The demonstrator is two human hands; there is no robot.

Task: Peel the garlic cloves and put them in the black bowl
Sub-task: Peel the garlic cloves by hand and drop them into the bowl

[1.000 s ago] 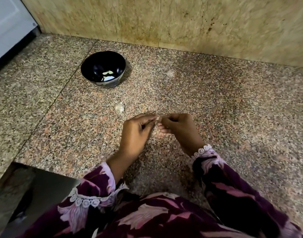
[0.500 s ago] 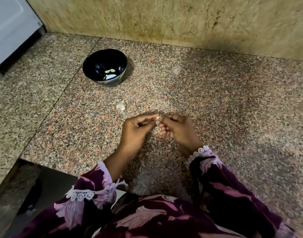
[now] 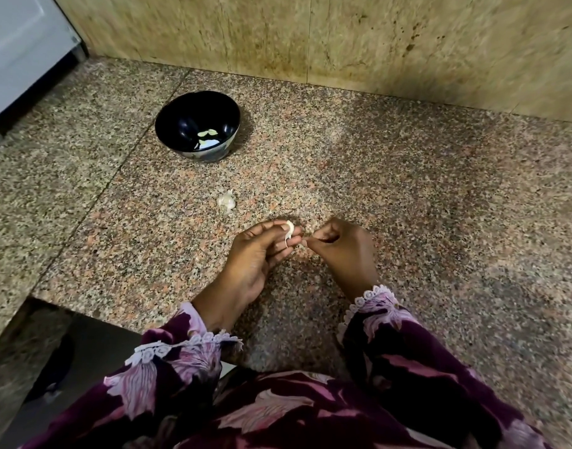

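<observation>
Hands have parted since 0.5 s ago: left hand pinches the pale garlic clove w/ skin trailing, right hand pinching what's prob. a peel strip, so peeling's underway, black bowl well apart across worktop.

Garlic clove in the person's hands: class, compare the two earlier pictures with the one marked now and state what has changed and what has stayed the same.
The hands have drawn slightly apart. The garlic clove, earlier hidden between touching fingertips, now shows in the left hand's grip, a strip of skin hanging from it. The right hand has pulled away rightwards, fingers pinched; what it holds cannot be told. The black bowl and the garlic piece on the counter stayed put.
</observation>
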